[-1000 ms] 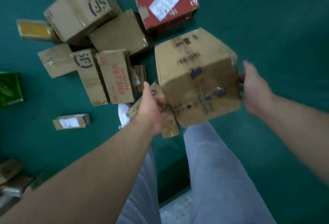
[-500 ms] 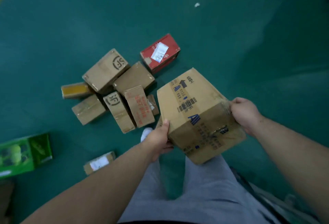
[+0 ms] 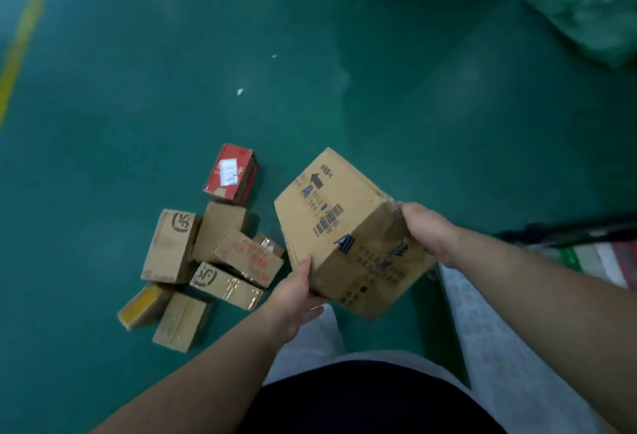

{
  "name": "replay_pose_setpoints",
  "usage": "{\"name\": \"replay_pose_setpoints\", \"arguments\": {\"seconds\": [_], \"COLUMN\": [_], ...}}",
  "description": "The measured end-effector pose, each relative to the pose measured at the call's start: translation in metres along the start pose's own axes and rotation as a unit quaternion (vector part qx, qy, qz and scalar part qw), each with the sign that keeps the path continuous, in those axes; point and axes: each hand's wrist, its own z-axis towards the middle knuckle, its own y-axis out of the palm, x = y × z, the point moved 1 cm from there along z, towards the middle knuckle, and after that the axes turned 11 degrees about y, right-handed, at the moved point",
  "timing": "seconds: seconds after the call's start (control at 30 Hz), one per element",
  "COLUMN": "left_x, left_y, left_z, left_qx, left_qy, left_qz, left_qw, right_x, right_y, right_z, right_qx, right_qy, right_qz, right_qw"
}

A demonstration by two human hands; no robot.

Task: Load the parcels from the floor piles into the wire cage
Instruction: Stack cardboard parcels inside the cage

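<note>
Brown cardboard parcel with blue print (image 3: 344,237) hangs tilted in the air, held at two opposite corners. The fingers (image 3: 305,264) of the left hand (image 3: 296,296) curl round its lower left edge, and the right hand (image 3: 427,230) clasps the taped right corner. Below and to the left, a floor pile of small brown cartons (image 3: 206,261) lies on the green floor (image 3: 138,89). Corner holds look thin — a quick swing could twist the parcel free and drop it onto the pile.

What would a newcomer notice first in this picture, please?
The large cardboard box held between the left hand and right hand, centre frame. To its left, a pile of brown parcels lies on the green floor, a red box at its far end.
</note>
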Motion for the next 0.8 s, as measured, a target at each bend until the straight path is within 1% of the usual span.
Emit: {"name": "replay_pose_setpoints", "arguments": {"seconds": [0.07, 0.13, 0.2, 0.27, 0.33, 0.4, 0.47, 0.5, 0.57, 0.63, 0.7, 0.8], "left_x": [-0.015, -0.037, -0.058, -0.088, -0.124, -0.158, -0.197, -0.211, -0.231, -0.246, -0.262, -0.267], "left_y": [0.016, 0.039, 0.058, 0.084, 0.115, 0.137, 0.171, 0.183, 0.225, 0.261, 0.29, 0.319], "left_z": [-0.01, -0.024, -0.032, -0.04, -0.053, -0.054, -0.049, -0.044, -0.065, -0.091, -0.111, -0.124], "left_qx": [-0.004, -0.016, -0.011, -0.028, -0.052, -0.063, -0.104, -0.115, -0.144, -0.189, -0.234, -0.269], "left_qy": [0.006, 0.012, 0.021, 0.027, 0.019, 0.013, 0.021, 0.017, 0.008, 0.005, -0.008, -0.03], "left_qz": [0.06, 0.131, 0.188, 0.238, 0.277, 0.288, 0.329, 0.339, 0.37, 0.408, 0.433, 0.433], "left_qw": [0.998, 0.991, 0.982, 0.971, 0.959, 0.955, 0.938, 0.934, 0.918, 0.893, 0.871, 0.86], "right_x": [0.044, 0.104, 0.158, 0.231, 0.302, 0.357, 0.423, 0.443, 0.491, 0.526, 0.557, 0.581], "right_y": [-0.015, -0.029, -0.033, -0.037, -0.043, -0.045, -0.051, -0.052, -0.061, -0.068, -0.072, -0.081], "right_z": [-0.016, -0.027, -0.037, -0.037, -0.051, -0.068, -0.079, -0.084, -0.098, -0.113, -0.131, -0.148], "right_qx": [0.023, 0.01, -0.018, -0.035, -0.026, 0.023, 0.081, 0.107, 0.164, 0.225, 0.269, 0.297], "right_qy": [0.014, 0.053, 0.074, 0.085, 0.087, 0.084, 0.092, 0.098, 0.141, 0.19, 0.22, 0.221], "right_qz": [-0.012, 0.018, 0.043, 0.058, 0.096, 0.133, 0.173, 0.194, 0.238, 0.24, 0.264, 0.3], "right_qw": [1.0, 0.998, 0.996, 0.994, 0.991, 0.987, 0.977, 0.97, 0.947, 0.925, 0.9, 0.879]}}
